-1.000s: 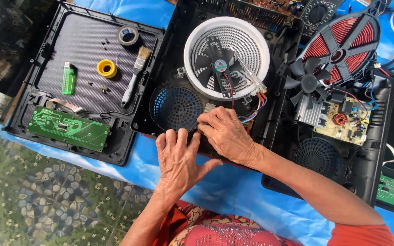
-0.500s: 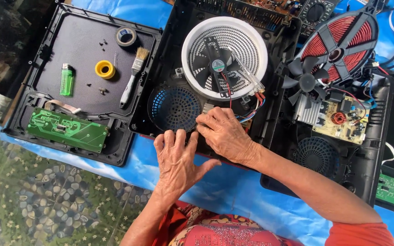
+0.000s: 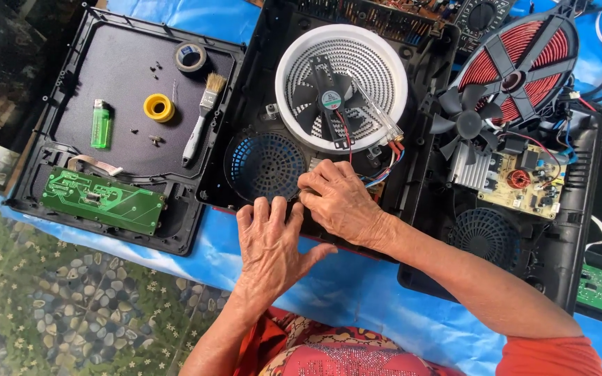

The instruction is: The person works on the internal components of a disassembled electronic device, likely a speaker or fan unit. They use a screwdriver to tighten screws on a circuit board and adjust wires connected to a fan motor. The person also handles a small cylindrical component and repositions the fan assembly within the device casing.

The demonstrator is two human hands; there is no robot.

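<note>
An opened black cooker housing (image 3: 245, 104) lies in front of me on a blue sheet (image 3: 357, 285). A white round coil carrier (image 3: 384, 76) with a small black fan (image 3: 329, 97) rests in it, above a round vent grille (image 3: 265, 166). My left hand (image 3: 272, 240) lies flat on the housing's near edge, fingers spread. My right hand (image 3: 339, 202) curls over the near edge just right of the grille, fingertips pressed on a small part I cannot make out. Red, blue and white wires (image 3: 388, 157) run from the coil carrier toward my right hand.
At left a black lid panel (image 3: 116, 69) holds a green lighter (image 3: 100, 124), yellow tape roll (image 3: 158, 107), dark tape roll (image 3: 190, 57), paintbrush (image 3: 202, 118), loose screws and a green circuit board (image 3: 102, 200). A second opened cooker with a red coil (image 3: 524, 59) lies at right.
Both hands have stayed at the housing's near edge with only slight finger shifts. The view has drifted a little.
</note>
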